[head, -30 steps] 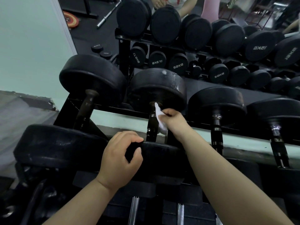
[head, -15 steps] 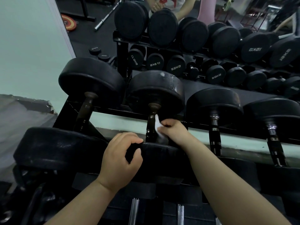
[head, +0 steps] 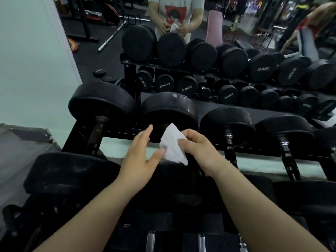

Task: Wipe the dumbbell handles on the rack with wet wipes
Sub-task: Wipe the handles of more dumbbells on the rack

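A white wet wipe [head: 172, 146] hangs unfolded in the air above the second dumbbell [head: 169, 110] from the left on the black rack [head: 254, 151]. My right hand [head: 198, 148] pinches the wipe's right edge. My left hand [head: 141, 157] is beside it with straight fingers, its thumb touching the wipe's lower left edge. That dumbbell's handle is hidden behind the wipe and my hands. The leftmost dumbbell's brown handle [head: 96, 135] and the chrome handles [head: 229, 142] to the right are in plain sight.
A mirror behind the rack reflects the rows of dumbbells [head: 200, 55] and a person [head: 175, 15] holding a wipe. A pale green wall [head: 32, 60] stands at the left, and a grey ledge [head: 21, 142] lies below it. Lower rack rails [head: 151, 240] show at the bottom.
My right hand has lifted the wipe off the second dumbbell's handle. My left hand has let go of the near dumbbell head and risen to the wipe. The wipe now hangs unfolded.
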